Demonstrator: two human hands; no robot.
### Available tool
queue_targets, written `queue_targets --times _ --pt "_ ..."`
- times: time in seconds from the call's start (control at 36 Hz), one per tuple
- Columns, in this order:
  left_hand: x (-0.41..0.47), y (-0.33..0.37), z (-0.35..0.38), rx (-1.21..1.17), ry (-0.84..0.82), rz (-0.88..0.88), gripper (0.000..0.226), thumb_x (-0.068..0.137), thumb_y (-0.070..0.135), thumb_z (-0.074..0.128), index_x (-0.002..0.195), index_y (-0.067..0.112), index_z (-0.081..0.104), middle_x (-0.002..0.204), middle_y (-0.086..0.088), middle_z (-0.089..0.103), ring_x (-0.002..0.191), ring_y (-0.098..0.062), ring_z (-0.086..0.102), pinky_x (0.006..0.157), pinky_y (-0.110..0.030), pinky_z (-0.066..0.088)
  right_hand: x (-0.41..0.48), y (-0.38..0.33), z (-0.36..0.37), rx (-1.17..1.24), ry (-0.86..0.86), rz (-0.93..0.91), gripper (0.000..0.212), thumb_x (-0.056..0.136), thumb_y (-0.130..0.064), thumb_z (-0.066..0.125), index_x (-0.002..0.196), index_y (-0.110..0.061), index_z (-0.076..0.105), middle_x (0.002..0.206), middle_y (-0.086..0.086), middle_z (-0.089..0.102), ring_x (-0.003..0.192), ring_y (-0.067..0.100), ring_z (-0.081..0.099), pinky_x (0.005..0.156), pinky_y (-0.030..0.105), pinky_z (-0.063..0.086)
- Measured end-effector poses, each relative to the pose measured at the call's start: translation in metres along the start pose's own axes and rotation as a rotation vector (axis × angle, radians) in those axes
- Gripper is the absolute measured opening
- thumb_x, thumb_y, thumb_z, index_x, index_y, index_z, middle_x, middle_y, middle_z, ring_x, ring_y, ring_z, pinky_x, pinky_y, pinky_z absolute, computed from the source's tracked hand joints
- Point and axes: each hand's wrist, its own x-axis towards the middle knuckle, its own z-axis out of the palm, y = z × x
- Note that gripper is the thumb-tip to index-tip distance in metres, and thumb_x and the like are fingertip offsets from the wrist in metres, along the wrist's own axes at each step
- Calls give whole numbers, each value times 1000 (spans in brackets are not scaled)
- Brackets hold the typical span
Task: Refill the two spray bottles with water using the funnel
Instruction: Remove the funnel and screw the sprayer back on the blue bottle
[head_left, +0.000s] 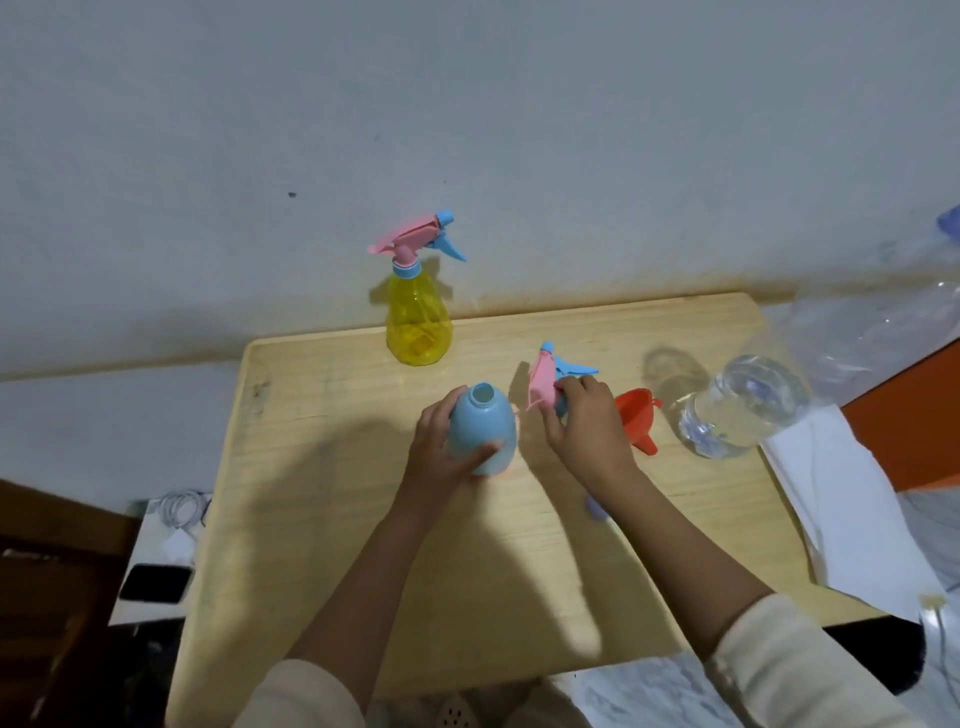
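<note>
A light blue spray bottle (482, 429) stands uncapped on the wooden table (332, 467), its mouth open at the top. My left hand (435, 452) grips its body. My right hand (582, 423) holds the pink and blue spray head (545, 382) just right of the bottle. A red funnel (638, 418) lies on its side right of that hand. The yellow spray bottle (418, 322) stands capped at the table's far edge. A clear water bottle (743, 408) sits at the right.
White paper (841, 514) lies at the table's right edge, with clear plastic (872, 322) beyond it. A small pale cap (597, 506) rests under my right forearm. Left of the table lie a phone (156, 582) and white cables (182, 512). A wall runs behind.
</note>
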Motion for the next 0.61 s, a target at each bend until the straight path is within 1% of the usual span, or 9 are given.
queue_targets --times 0.08,0.17,0.19,0.25,0.33,0.42,0.5,0.61 --pt "2 -2 0 10 3 6 84 60 57 70 134 25 47 123 10 49 120 -16 48 100 -46 45 2 -25 -27 237 134 -76 20 85 -16 64 98 -2 61 90 9 62 82 24 54 71 22 33" --pt "1 -4 1 -13 13 -5 82 59 55 71 132 25 49 124 8 52 120 -13 49 102 -45 44 4 -56 -54 473 215 -110 20 82 -14 65 100 -6 63 92 -1 63 82 11 56 74 12 39" --pt "1 -4 2 -26 15 -13 81 59 54 72 131 25 50 124 8 52 120 -13 49 102 -45 44 5 -66 -60 523 239 -123 19 81 -14 65 99 -8 63 92 -2 65 82 9 56 75 11 41" --pt "1 -5 2 -63 18 -36 82 57 52 73 132 24 51 123 11 52 120 -15 50 102 -45 44 6 -82 -69 623 283 -131 15 81 -10 66 96 -10 64 89 -3 66 79 8 58 75 15 44" --pt "1 -7 3 -68 15 -46 79 57 51 73 130 31 50 120 19 50 119 -13 51 101 -44 45 6 -102 -77 791 320 -120 14 82 -7 67 93 -14 63 81 -8 63 74 6 55 72 18 43" --pt "2 -6 2 -63 9 -55 80 56 55 73 129 31 49 121 14 50 118 -12 50 102 -44 45 6 -115 -82 878 346 -142 13 83 -9 66 94 -15 63 80 -10 62 73 7 54 71 19 43" --pt "3 -3 2 -57 -6 -72 82 56 61 72 129 35 45 123 15 47 121 -14 48 103 -44 43 7 -125 -86 925 361 -178 13 84 -11 64 96 -13 62 84 -3 63 77 13 56 71 24 46" --pt "2 -3 2 -54 -10 -96 90 55 66 70 133 32 44 126 15 45 123 -15 47 105 -45 42 9 -133 -87 963 367 -201 13 84 -14 63 97 -12 62 88 5 65 81 27 61 75 34 50"
